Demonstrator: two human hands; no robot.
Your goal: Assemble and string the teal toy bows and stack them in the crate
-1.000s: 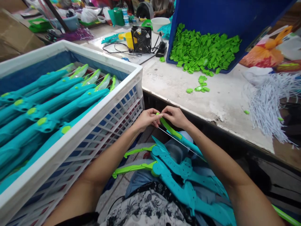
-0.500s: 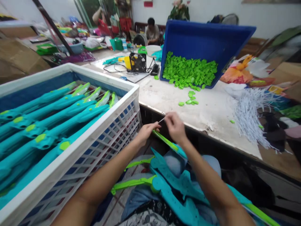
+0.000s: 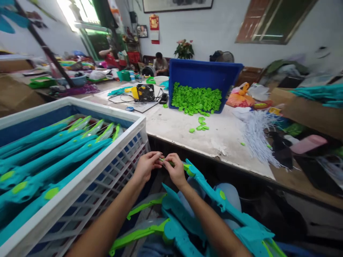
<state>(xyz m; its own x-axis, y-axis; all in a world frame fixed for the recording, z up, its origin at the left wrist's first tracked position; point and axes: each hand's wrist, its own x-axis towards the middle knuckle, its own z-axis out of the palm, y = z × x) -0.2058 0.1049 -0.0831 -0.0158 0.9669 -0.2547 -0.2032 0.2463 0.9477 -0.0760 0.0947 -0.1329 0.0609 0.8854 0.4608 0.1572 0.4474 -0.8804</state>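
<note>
My left hand point(image 3: 148, 165) and my right hand point(image 3: 174, 167) meet above my lap, both with fingers pinched at the green tip of a teal and green plastic part point(image 3: 203, 184). That part slants from the fingertips down to the lower right, across my legs. A thin pale string seems to be between the fingers, too small to make out well. Under my forearms lie more teal pieces point(image 3: 178, 233) with green ends on my lap. To the left, a white crate point(image 3: 144, 123) holds several similar teal parts point(image 3: 60, 142) in a row.
On the table point(image 3: 171, 125), a blue bin point(image 3: 203, 71) tipped on its side holds green pieces point(image 3: 197, 100), some spilled in front. A small black fan point(image 3: 145, 92) stands behind; white strings point(image 3: 257, 134) lie right. A person point(image 3: 160, 65) sits far back.
The view has tilted up and shifted right. My right hand has come down beside my left hand, onto the green tip; before, it pulled a thin string away. The long part's teal body now shows more fully.
</note>
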